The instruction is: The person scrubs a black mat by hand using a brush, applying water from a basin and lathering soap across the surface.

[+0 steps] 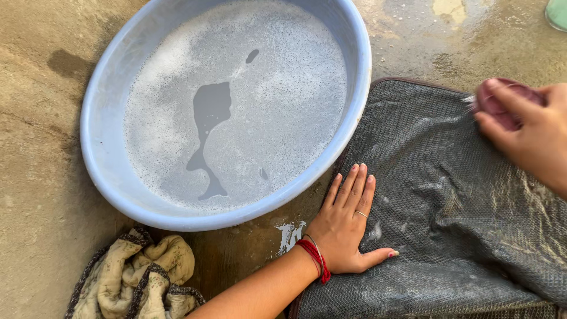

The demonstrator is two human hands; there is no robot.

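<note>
Mat flat on wet concrete floor

The basin at upper left is pale blue, its water grey with white foam. The mat at right is dark grey mesh with maroon edging; the brush is maroon. The cloth at lower left is cream with dark trim.

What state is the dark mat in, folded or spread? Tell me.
Spread. The dark mesh mat lies flat and wet on the concrete floor, the left hand pressed on it, the right hand holding a maroon brush.
</note>
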